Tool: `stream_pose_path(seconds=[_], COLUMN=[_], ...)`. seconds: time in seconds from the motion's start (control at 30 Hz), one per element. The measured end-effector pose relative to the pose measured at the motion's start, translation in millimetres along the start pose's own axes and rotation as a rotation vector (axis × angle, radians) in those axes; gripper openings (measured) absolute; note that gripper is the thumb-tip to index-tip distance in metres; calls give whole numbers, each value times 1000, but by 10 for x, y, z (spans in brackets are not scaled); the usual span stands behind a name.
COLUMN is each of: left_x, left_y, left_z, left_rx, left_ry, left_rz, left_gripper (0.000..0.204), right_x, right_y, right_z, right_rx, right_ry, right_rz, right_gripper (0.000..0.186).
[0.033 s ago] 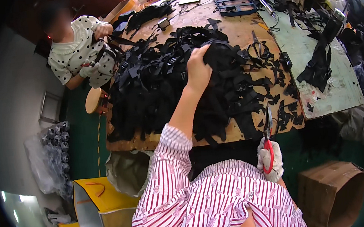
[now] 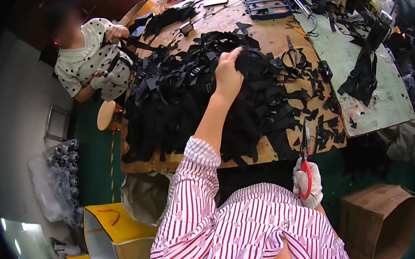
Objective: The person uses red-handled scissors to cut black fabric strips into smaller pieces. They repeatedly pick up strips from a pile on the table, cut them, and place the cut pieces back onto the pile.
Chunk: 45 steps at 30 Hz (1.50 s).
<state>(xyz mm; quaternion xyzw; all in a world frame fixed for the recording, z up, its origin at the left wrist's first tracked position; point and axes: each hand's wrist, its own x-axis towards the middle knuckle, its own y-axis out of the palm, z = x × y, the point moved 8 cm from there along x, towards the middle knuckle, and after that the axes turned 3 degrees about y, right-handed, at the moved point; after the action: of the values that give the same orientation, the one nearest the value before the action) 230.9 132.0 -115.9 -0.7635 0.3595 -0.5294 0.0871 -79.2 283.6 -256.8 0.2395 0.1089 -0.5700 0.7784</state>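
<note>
The bare left hand (image 2: 228, 73) reaches into the heap of black straps (image 2: 188, 96) covering the middle of the wooden tabletop (image 2: 268, 33), fingers closed on a bunch, while the gloved right hand (image 2: 308, 182), off the near edge, grips red-handled scissors (image 2: 306, 162) pointing up.

Head camera, looking steeply down over a cluttered wooden worktable (image 2: 268, 33)

The single fisheye view sat on the wearer's head, facing forward and down, close enough that the striped shirt filled the bottom edge below the table. The table spread across the centre; beyond its far-left corner sat a second person (image 2: 87, 56), and its edges curved toward the dark rim.
</note>
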Motion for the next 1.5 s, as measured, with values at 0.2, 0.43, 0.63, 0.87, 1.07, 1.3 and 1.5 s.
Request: stream_pose_path(seconds=[0.2, 0.43, 0.63, 0.87, 1.07, 1.3, 1.5], left_x=[-349, -973, -891, -594, -487, -489, -424], left_y=[557, 313, 85, 57, 525, 465, -60], left_z=[346, -218, -332, 239, 422, 684, 417], left_rx=[278, 228, -144, 33, 416, -140, -914], left_ry=[-75, -12, -53, -141, -379, -363, -815], left_rz=[467, 742, 429, 191, 319, 36, -182], left_gripper=[18, 22, 37, 21, 38, 25, 11], right_x=[-3, 26, 101, 43, 108, 66, 70], right_y=[-63, -102, -71, -59, -124, -160, -233], right_z=[-13, -27, -124, -10, -142, -131, -128], right_rx=[32, 36, -12, 91, 28, 98, 120], right_ry=[9, 15, -14, -19, 26, -2, -27], right_rz=[-55, -52, -17, -53, -74, -65, -76], right_gripper=[31, 36, 37, 30, 27, 26, 27])
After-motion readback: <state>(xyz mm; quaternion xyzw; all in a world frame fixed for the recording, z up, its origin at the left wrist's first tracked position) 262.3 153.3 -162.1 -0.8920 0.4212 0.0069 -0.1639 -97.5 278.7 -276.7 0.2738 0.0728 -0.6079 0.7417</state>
